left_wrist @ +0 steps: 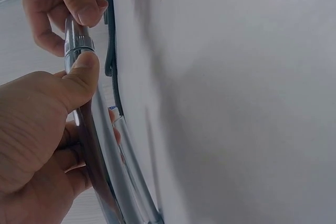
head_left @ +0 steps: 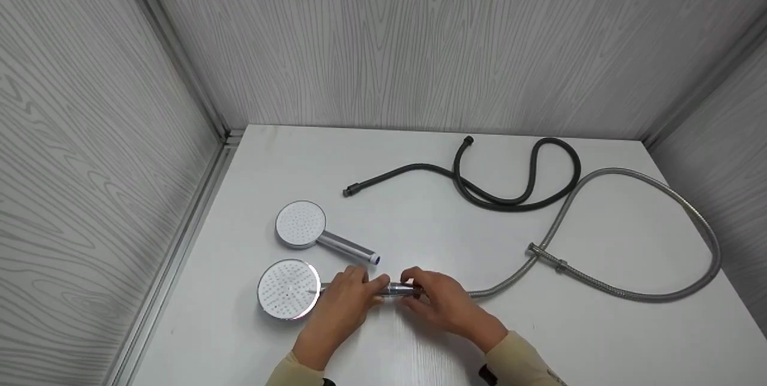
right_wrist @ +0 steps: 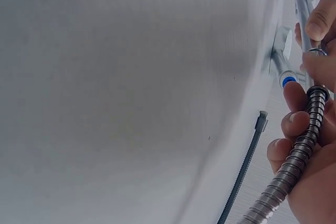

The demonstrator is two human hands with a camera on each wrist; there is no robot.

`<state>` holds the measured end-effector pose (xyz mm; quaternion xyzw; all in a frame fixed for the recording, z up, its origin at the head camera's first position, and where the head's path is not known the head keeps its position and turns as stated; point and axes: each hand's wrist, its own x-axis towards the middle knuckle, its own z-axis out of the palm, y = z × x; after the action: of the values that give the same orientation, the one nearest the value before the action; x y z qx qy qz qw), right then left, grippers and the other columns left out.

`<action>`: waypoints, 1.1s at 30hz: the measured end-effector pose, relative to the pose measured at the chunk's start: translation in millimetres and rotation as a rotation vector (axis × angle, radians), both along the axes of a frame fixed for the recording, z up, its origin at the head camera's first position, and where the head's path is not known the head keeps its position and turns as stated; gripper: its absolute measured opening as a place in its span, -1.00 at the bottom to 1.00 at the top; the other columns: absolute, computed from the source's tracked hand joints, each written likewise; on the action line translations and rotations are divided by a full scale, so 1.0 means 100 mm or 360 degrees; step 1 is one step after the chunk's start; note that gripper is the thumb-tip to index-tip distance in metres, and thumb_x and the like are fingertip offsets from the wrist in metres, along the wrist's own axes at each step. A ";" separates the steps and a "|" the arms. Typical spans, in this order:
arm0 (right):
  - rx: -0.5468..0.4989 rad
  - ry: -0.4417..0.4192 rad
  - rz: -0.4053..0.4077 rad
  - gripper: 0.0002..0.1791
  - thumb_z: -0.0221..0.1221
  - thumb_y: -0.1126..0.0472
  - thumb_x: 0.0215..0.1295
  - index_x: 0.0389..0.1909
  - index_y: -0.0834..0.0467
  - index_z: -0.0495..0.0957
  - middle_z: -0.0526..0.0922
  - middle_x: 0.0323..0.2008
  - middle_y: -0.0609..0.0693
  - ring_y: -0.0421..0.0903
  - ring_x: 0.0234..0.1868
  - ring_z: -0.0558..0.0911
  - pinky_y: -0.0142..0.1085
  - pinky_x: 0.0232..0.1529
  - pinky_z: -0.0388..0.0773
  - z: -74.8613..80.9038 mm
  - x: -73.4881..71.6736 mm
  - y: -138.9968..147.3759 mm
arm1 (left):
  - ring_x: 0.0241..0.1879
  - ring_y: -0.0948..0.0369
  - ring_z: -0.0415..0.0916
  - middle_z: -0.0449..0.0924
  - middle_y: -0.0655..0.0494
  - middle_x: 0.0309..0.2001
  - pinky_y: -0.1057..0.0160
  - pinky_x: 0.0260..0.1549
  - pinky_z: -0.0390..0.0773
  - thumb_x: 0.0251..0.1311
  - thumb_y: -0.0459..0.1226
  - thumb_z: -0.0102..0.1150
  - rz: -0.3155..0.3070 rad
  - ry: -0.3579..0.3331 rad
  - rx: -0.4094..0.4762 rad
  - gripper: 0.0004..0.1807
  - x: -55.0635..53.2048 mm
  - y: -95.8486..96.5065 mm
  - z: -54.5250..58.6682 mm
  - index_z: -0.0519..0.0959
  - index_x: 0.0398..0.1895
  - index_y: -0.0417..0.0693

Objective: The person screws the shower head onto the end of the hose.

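Note:
My left hand (head_left: pixel 343 302) grips the handle of a chrome shower head (head_left: pixel 289 289) whose round white nozzle face points up. At the handle's end, my right hand (head_left: pixel 446 305) pinches the chrome connector (head_left: pixel 394 289) of a silver metal shower hose (head_left: pixel 620 295). Handle and connector meet end to end in the left wrist view, where the left thumb lies along the handle (left_wrist: pixel 102 145). In the right wrist view the ribbed hose (right_wrist: pixel 294 163) runs out through the right fingers. The thread inside the joint is hidden.
A second shower head (head_left: pixel 301 224) lies just beyond, its handle toward the hands. Farther back a black shower hose (head_left: pixel 503 206) lies looped on the white table (head_left: pixel 198 338). The silver hose loops over the right side, its free end crossing itself. Wood-grain panels (head_left: pixel 383 44) enclose the table.

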<state>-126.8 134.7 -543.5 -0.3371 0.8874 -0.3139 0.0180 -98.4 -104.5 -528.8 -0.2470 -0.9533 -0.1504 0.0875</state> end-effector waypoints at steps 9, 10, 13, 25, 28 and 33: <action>-0.0001 0.0002 0.0012 -0.76 0.29 0.07 0.50 0.07 0.03 0.57 0.73 -0.22 -0.16 -0.12 -0.32 0.64 -0.33 -0.22 0.53 0.00 -0.01 0.00 | -0.38 0.10 0.41 0.44 0.07 -0.34 0.16 -0.43 0.45 0.22 -0.12 0.42 -0.0004 -0.0017 0.0012 -0.66 0.00 0.00 0.01 0.60 0.06 0.27; -0.0001 0.0002 0.0013 -0.76 0.28 0.05 0.51 0.07 0.03 0.58 0.73 -0.22 -0.15 -0.11 -0.32 0.64 -0.33 -0.23 0.53 0.00 -0.01 0.00 | -0.38 0.10 0.41 0.44 0.08 -0.34 0.16 -0.43 0.45 0.22 -0.12 0.41 -0.0005 -0.0018 0.0009 -0.66 0.00 0.00 0.01 0.60 0.05 0.27; 0.0004 0.0009 0.0013 -0.74 0.23 0.01 0.54 0.07 0.06 0.61 0.74 -0.20 -0.14 -0.14 -0.31 0.64 -0.32 -0.21 0.55 0.00 -0.01 0.00 | -0.38 0.10 0.41 0.44 0.08 -0.35 0.17 -0.43 0.44 0.23 -0.11 0.41 -0.0004 -0.0013 -0.0008 -0.68 0.00 0.00 0.01 0.59 0.04 0.28; 0.0047 0.0021 -0.0007 -0.63 0.35 0.18 0.42 0.15 0.08 0.49 0.72 -0.30 -0.08 -0.10 -0.34 0.65 -0.29 -0.24 0.55 0.00 0.02 0.00 | -0.38 0.17 0.35 0.43 0.11 -0.34 0.19 -0.40 0.44 0.21 -0.10 0.42 0.0016 -0.0015 -0.0042 -0.63 0.01 0.01 0.01 0.63 0.09 0.29; 0.0059 0.0005 -0.0015 -0.69 0.33 0.18 0.44 0.11 0.04 0.50 0.74 -0.25 -0.12 -0.15 -0.30 0.65 -0.27 -0.21 0.58 0.00 0.01 0.00 | -0.38 0.16 0.37 0.43 0.11 -0.34 0.18 -0.40 0.45 0.21 -0.11 0.42 0.0012 -0.0013 -0.0030 -0.65 0.01 0.01 0.01 0.62 0.06 0.28; 0.0057 -0.0007 -0.0012 -0.74 0.31 0.11 0.48 0.08 0.02 0.55 0.72 -0.24 -0.15 -0.15 -0.32 0.62 -0.32 -0.23 0.54 0.01 0.01 0.00 | -0.38 0.15 0.37 0.42 0.10 -0.35 0.18 -0.41 0.44 0.22 -0.11 0.41 0.0003 -0.0006 -0.0019 -0.66 0.02 0.01 0.01 0.60 0.05 0.28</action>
<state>-125.6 134.4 -542.6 -0.3326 0.8941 -0.2987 0.0249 -96.7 -103.7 -527.7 -0.2462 -0.9546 -0.1450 0.0844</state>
